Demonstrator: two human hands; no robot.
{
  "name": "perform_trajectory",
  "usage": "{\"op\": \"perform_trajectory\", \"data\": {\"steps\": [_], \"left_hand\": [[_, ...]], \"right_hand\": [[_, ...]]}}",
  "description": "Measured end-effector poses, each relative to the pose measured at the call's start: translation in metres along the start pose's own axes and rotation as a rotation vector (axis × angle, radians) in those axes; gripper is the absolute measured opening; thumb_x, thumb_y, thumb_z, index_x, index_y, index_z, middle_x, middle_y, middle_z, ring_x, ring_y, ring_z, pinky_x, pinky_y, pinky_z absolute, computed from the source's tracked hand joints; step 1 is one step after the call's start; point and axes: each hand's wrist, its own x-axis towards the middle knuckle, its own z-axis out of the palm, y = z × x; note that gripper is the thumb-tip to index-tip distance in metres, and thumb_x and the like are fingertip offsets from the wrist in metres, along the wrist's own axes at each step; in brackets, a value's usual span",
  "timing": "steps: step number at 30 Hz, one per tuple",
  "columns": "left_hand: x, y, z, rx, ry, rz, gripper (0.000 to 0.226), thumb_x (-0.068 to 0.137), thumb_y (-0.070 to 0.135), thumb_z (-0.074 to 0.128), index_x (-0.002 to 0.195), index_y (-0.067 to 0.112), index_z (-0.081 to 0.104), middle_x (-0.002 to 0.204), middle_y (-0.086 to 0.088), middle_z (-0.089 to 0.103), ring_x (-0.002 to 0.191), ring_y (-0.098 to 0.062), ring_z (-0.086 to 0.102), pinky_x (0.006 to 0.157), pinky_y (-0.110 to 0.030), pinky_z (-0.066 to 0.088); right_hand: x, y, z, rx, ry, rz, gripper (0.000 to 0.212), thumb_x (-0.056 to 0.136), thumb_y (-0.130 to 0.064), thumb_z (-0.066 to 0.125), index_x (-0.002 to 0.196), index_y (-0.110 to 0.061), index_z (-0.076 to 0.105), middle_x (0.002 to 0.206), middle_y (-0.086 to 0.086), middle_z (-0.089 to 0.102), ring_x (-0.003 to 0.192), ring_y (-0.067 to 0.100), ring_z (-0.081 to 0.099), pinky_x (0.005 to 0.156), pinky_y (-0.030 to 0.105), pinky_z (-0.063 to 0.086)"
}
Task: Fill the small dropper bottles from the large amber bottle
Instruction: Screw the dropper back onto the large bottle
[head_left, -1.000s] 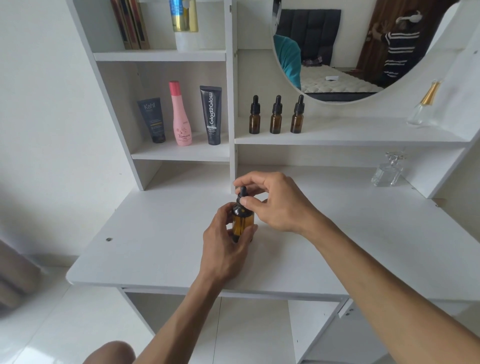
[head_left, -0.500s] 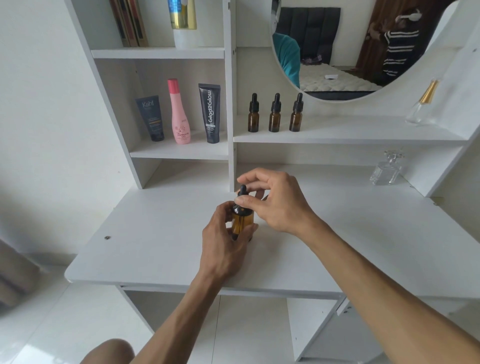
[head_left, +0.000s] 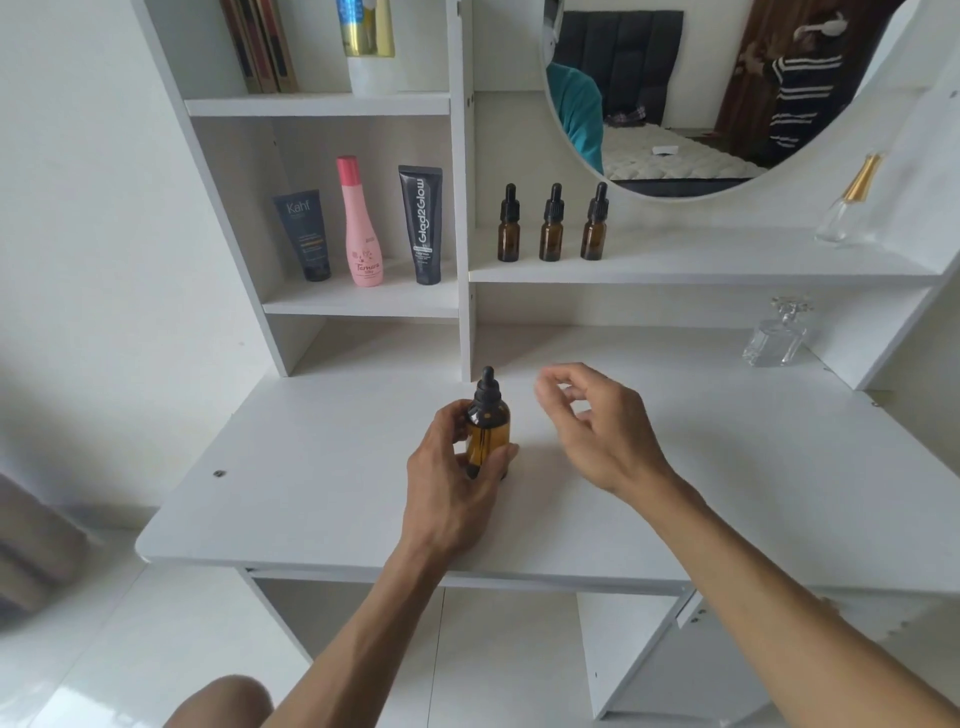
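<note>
White desk (head_left: 311, 493) carries the large amber bottle (head_left: 487, 436), gripped by the left hand (head_left: 452, 483). Right hand (head_left: 597, 431) just left its cap, loosely curled, empty; small bottles (head_left: 551, 223) wait on the shelf.

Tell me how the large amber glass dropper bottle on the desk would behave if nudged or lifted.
The large amber glass dropper bottle looks rigid and probably breakable. Standing upright and taller than wide, it could tip if pushed near its black dropper cap. The left hand gripping its body steadies it; smooth glass may be slippery.
</note>
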Motion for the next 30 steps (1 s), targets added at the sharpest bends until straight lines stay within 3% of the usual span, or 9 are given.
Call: {"op": "perform_trajectory", "data": {"steps": [2,4,6,10,14,20,24,28,30], "left_hand": [[0.000,-0.001,0.001,0.003,-0.002,0.002,0.046,0.084,0.022,0.076,0.122,0.029,0.052,0.107,0.026,0.056,0.080,0.015,0.061,0.070,-0.019,0.054],[0.000,0.000,0.001,-0.001,-0.001,-0.003,0.046,0.084,0.022,0.077,0.122,0.030,0.052,0.107,0.025,0.057,0.079,0.014,0.062,0.070,-0.018,0.054],[0.000,0.000,0.000,-0.001,0.004,-0.010,0.045,0.084,0.023,0.077,0.120,0.032,0.052,0.107,0.023,0.058,0.077,0.010,0.064,0.070,-0.019,0.054],[-0.001,0.001,0.003,0.001,0.010,-0.020,0.045,0.083,0.023,0.076,0.119,0.034,0.052,0.108,0.025,0.059,0.080,0.012,0.064,0.074,-0.022,0.055],[0.000,0.003,0.003,-0.005,0.022,-0.014,0.043,0.083,0.019,0.077,0.117,0.029,0.054,0.107,0.024,0.059,0.085,0.020,0.059,0.068,-0.010,0.051],[0.010,0.006,0.008,-0.026,0.032,-0.031,0.042,0.081,0.019,0.079,0.112,0.030,0.053,0.105,0.023,0.061,0.091,0.015,0.059,0.062,-0.006,0.047],[0.032,0.012,0.023,0.004,0.041,-0.020,0.044,0.082,0.021,0.079,0.118,0.023,0.055,0.104,0.016,0.062,0.099,0.000,0.061,0.063,-0.005,0.048],[0.055,0.019,0.040,0.030,0.024,-0.020,0.044,0.086,0.017,0.075,0.124,0.014,0.055,0.107,0.004,0.060,0.078,0.021,0.056,0.057,-0.003,0.044],[0.065,0.019,0.048,0.045,0.023,-0.020,0.043,0.086,0.018,0.074,0.125,0.014,0.055,0.110,0.001,0.061,0.079,0.018,0.057,0.056,-0.003,0.044]], "right_hand": [[-0.001,0.024,-0.004,-0.169,-0.017,0.070,0.038,0.103,-0.038,0.048,0.132,-0.018,0.062,0.137,-0.002,0.062,0.122,0.014,0.060,0.097,0.028,0.048],[-0.004,0.046,-0.009,-0.366,-0.081,0.136,0.045,0.105,-0.037,0.042,0.144,-0.016,0.051,0.154,0.002,0.046,0.142,0.019,0.043,0.115,0.033,0.034],[-0.007,0.060,-0.014,-0.517,-0.162,0.198,0.051,0.106,-0.038,0.034,0.152,-0.016,0.038,0.165,0.002,0.027,0.152,0.019,0.025,0.122,0.040,0.023],[-0.013,0.073,-0.022,-0.644,-0.315,0.296,0.059,0.106,-0.045,0.022,0.159,-0.022,0.014,0.169,-0.006,0.002,0.156,0.015,0.001,0.125,0.051,0.007],[-0.012,0.071,-0.020,-0.695,-0.376,0.301,0.063,0.104,-0.050,0.016,0.160,-0.023,0.005,0.169,-0.008,-0.004,0.156,0.015,-0.008,0.124,0.054,0.001],[-0.012,0.072,-0.020,-0.699,-0.380,0.290,0.064,0.104,-0.052,0.014,0.160,-0.024,0.004,0.169,-0.008,-0.005,0.156,0.015,-0.009,0.124,0.055,0.000],[-0.012,0.074,-0.019,-0.686,-0.364,0.278,0.064,0.103,-0.052,0.015,0.160,-0.024,0.006,0.169,-0.008,-0.003,0.156,0.015,-0.007,0.123,0.056,0.002],[-0.011,0.076,-0.019,-0.680,-0.342,0.267,0.064,0.103,-0.053,0.015,0.160,-0.024,0.008,0.169,-0.008,-0.001,0.156,0.016,-0.005,0.123,0.056,0.003],[-0.012,0.076,-0.019,-0.678,-0.346,0.268,0.064,0.103,-0.053,0.015,0.160,-0.025,0.008,0.169,-0.008,-0.001,0.156,0.016,-0.005,0.123,0.055,0.003]]}}
